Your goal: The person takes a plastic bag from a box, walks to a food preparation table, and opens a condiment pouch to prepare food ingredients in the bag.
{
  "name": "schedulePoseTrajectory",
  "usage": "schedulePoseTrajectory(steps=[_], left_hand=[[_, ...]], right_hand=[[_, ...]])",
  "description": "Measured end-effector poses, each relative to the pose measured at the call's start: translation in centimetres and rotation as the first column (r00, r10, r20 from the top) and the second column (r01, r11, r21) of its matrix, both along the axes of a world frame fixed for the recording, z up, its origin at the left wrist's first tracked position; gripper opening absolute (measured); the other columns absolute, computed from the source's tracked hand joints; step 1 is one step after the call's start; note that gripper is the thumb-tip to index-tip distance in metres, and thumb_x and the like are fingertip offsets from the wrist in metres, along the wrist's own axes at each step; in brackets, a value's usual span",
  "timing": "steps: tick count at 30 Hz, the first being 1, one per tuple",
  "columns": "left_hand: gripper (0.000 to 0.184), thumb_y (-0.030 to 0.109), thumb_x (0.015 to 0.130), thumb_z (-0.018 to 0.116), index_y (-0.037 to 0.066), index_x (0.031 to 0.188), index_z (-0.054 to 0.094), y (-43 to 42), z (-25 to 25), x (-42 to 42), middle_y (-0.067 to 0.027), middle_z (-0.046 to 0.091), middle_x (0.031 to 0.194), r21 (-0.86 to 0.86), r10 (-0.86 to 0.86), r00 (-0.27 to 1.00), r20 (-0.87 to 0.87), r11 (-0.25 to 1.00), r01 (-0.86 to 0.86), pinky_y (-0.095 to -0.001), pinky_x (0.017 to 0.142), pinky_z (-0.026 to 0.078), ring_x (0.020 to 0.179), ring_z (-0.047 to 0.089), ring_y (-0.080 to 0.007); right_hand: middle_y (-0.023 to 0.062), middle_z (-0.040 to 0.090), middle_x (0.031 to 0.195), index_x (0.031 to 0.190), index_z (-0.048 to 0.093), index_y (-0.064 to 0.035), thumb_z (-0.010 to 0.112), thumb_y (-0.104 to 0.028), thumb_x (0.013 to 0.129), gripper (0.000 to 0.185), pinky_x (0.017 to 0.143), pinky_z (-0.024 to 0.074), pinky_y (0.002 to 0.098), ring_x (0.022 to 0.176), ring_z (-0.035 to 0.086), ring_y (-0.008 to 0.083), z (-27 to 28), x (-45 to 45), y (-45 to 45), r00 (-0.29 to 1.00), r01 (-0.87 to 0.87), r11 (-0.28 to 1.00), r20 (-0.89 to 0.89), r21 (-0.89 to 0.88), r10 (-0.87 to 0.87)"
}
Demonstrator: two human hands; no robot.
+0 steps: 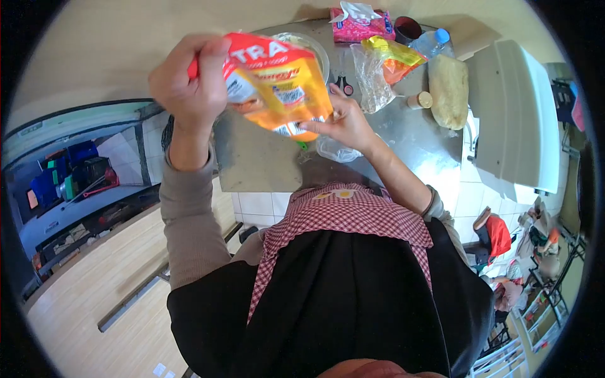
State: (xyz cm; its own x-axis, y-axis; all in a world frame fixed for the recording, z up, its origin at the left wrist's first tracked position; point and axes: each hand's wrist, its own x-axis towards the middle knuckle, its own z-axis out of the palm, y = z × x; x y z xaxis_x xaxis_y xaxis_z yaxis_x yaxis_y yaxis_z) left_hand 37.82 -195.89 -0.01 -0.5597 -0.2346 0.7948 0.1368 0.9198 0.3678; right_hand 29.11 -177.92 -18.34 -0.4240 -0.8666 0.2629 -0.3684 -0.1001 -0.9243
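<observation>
An orange and yellow food packet (280, 85) with a red top band is held up, tilted, above the metal table. My left hand (192, 79) is closed on the packet's red upper end. At the lower right corner, my right hand (348, 123) pinches the packet between thumb and fingers. Behind the packet a round bowl (322, 55) shows only its rim and part of its inside. Dark-handled scissors (345, 85) lie just beyond my right hand. Below that hand, a clear plastic bag (338, 150) rests on the table.
On the metal table (252, 170) stand a pink tissue pack (362, 26), a dark cup (407, 29) and a bottle with a blue cap (441, 38). A yellow-orange packet (394, 58), a small jar (420, 100) and a large pale wrapped block (448, 92) are at right.
</observation>
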Motion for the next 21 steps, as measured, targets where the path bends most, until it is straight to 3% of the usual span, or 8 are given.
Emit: schedulePoseTrajectory(steps=[1,4,5,8,10,13,18,21], left_hand=[[0.012,0.012,0.084,0.068,0.002,0.077,0.067,-0.4,0.2,-0.8,-0.0056,0.063,0.063,-0.040,0.057,0.997,0.044,0.998,-0.055,-0.0233,0.053,0.043,0.055,0.055,-0.0086],[0.014,0.015,0.084,0.069,0.002,0.079,0.067,-2.4,0.6,-4.0,-0.0055,0.063,0.064,0.005,0.060,0.997,0.051,0.998,-0.060,-0.0226,0.054,0.044,0.057,0.056,-0.0090],[0.014,0.015,0.084,0.069,0.002,0.079,0.067,-3.8,0.1,-5.3,-0.0055,0.063,0.064,0.007,0.052,0.997,0.048,0.999,-0.053,-0.0226,0.054,0.044,0.057,0.056,-0.0090],[0.016,0.020,0.085,0.069,0.004,0.083,0.069,-7.7,-1.4,-9.6,-0.0054,0.065,0.068,0.089,-0.027,0.999,-0.026,0.996,0.029,-0.0224,0.059,0.045,0.065,0.059,-0.0087],[0.029,0.028,0.090,0.061,0.001,0.079,0.063,-8.4,-1.4,-11.9,0.0001,0.056,0.065,0.156,-0.137,0.978,0.155,0.981,0.113,-0.0257,0.054,0.042,0.062,0.051,-0.0081],[0.024,0.017,0.093,0.058,0.000,0.075,0.060,-10.5,-3.4,-15.2,0.0061,0.049,0.062,0.194,-0.196,0.969,0.152,0.967,0.165,-0.0209,0.052,0.037,0.061,0.043,-0.0020],[0.026,0.021,0.094,0.057,0.000,0.078,0.062,-14.9,-10.4,-20.2,0.0050,0.053,0.065,0.338,-0.285,0.944,0.164,0.916,0.217,-0.0198,0.056,0.039,0.064,0.047,-0.0024],[0.022,0.025,0.090,0.062,0.003,0.089,0.063,-17.2,-16.6,-22.8,0.0005,0.060,0.074,0.457,-0.374,0.902,0.215,0.855,0.246,-0.0284,0.071,0.045,0.074,0.056,-0.0095]], right_hand=[[0.0068,0.066,0.108,0.110,0.065,-0.0118,0.079,-0.032,0.071,0.046,0.101,0.0381,0.0445,0.104,0.061,0.0240,-0.1,-0.3,0.3,1.000,0.007,1.000,-0.004,0.003,-0.007],[0.0200,0.039,0.142,0.133,0.047,-0.0083,0.078,-0.032,0.073,0.072,0.100,0.0400,0.0411,0.123,0.048,0.0308,-0.9,-1.4,1.3,0.953,0.303,0.953,0.012,-0.006,-0.303],[0.0238,0.029,0.146,0.136,0.043,-0.0074,0.078,-0.032,0.073,0.077,0.099,0.0409,0.0395,0.125,0.046,0.0330,-1.2,-1.8,2.4,0.959,0.283,0.958,-0.005,0.040,-0.283],[0.0221,0.033,0.145,0.135,0.045,-0.0073,0.076,-0.029,0.076,0.070,0.097,0.0425,0.0392,0.121,0.049,0.0324,-2.9,-1.4,5.7,0.951,0.307,0.941,-0.007,0.145,-0.309],[0.0209,0.034,0.143,0.133,0.046,-0.0071,0.075,-0.027,0.077,0.066,0.095,0.0439,0.0387,0.118,0.051,0.0316,-4.5,-0.6,7.8,0.925,0.371,0.906,0.008,0.203,-0.381],[0.0190,0.037,0.142,0.131,0.049,-0.0064,0.073,-0.023,0.080,0.059,0.092,0.0462,0.0380,0.113,0.055,0.0300,-6.2,1.4,10.8,0.865,0.463,0.830,0.046,0.312,-0.500],[0.0178,0.038,0.140,0.127,0.052,-0.0061,0.072,-0.020,0.081,0.052,0.090,0.0472,0.0382,0.109,0.057,0.0292,-7.1,4.0,13.7,0.802,0.534,0.736,0.027,0.417,-0.597],[0.0188,0.038,0.140,0.125,0.054,-0.0063,0.071,-0.018,0.081,0.048,0.092,0.0463,0.0396,0.114,0.053,0.0326,-7.4,4.9,14.5,0.785,0.541,0.687,0.001,0.485,-0.619]])
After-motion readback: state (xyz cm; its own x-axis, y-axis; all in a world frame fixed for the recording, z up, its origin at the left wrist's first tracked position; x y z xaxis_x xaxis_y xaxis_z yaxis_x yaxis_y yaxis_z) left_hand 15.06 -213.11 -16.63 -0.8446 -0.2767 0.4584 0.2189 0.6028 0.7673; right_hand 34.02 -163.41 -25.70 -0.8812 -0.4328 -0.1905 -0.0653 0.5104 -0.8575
